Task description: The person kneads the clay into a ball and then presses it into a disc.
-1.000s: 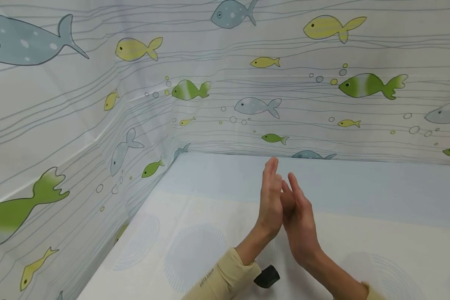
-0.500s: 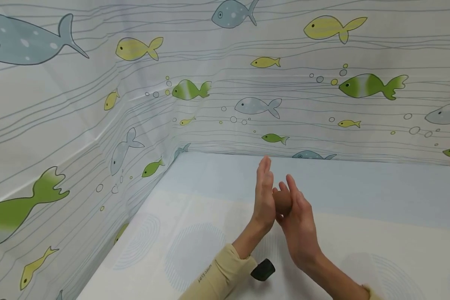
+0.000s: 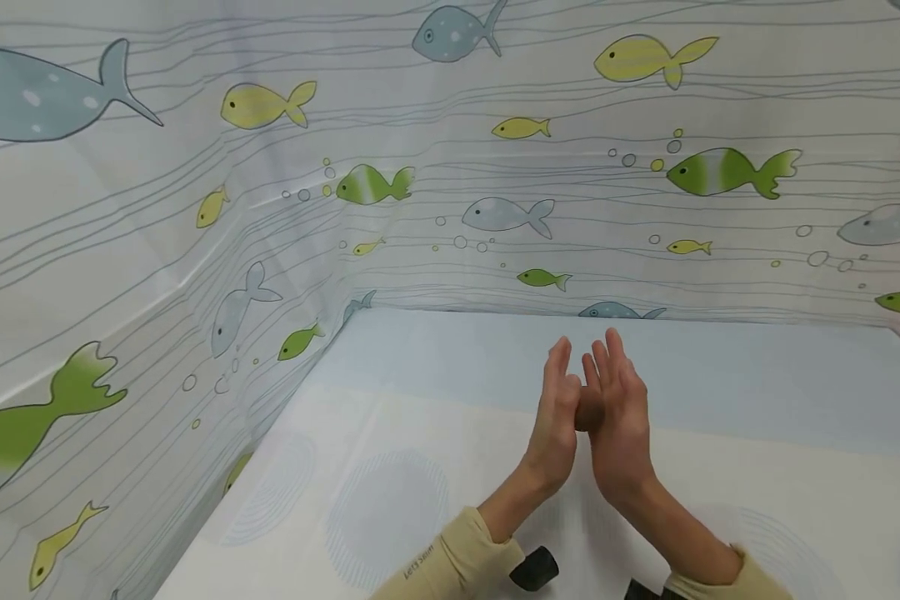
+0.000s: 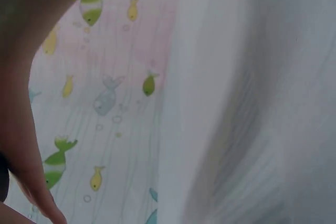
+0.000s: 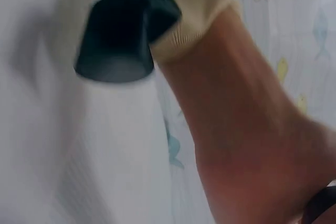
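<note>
A small brown ball, smooth and matte, sits between two upright palms in the head view. My left hand touches its left side, fingers mostly straight and pointing away from me. Against the ball's other side lies the palm of my right hand, its fingers extended too. Both hands hold it above the bed-like surface. Neither wrist view shows the ball. A bare wrist with a cream cuff fills much of the right wrist view, and part of a hand lines the left edge of the left wrist view.
A black device sticks out by the left cuff, and another dark piece shows by the right cuff. Fish-printed curtain walls rise behind and to the left of the pale surface.
The left hand has slid right and back toward me, while the right hand has moved forward. The ball between them has shifted right. The head view has turned slightly.
</note>
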Tool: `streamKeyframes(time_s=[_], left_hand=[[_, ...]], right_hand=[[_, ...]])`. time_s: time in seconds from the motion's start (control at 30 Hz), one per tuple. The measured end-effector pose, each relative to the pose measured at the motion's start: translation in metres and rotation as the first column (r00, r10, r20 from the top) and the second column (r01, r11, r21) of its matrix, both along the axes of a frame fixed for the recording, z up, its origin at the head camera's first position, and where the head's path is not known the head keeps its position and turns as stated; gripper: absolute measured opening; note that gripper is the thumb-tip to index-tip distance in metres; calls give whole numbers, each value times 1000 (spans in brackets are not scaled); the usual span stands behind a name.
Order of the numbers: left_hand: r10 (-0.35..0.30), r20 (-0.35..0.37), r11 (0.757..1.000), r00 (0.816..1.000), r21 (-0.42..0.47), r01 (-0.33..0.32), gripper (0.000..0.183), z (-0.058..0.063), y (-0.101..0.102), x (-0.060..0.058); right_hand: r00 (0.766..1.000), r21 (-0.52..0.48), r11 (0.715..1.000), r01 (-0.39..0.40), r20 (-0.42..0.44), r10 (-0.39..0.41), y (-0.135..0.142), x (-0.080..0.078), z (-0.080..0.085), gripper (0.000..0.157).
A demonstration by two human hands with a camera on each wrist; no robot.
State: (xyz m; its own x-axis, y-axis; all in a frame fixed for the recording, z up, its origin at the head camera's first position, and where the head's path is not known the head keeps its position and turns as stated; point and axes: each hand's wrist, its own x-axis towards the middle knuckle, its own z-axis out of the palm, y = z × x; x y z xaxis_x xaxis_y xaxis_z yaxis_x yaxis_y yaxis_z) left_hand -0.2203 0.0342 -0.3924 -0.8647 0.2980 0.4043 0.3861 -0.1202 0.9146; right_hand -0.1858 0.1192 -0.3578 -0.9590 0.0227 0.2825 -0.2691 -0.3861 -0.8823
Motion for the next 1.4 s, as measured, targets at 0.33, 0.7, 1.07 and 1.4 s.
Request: streamKeyframes(time_s=[0.33,0.7,1.07,1.4], left_hand=[[-88,-11,991,996,-101,87,70,-3,14,19],[-81,1,988,997,-128,80,71,0,17,26],[-47,-28,993,999,-111,43,69,9,12,25],[53,-73,996,996,-74,-59,67,12,1,11]], right_hand=[[995,-113,990,83,56,-77,23,-23,-6,69],[991,-106,988,113,82,-105,30,-30,-11,69],[990,-88,992,86,121,-75,25,-28,-14,65],[998,18,999,27,61,-28,1,-11,-20,58]])
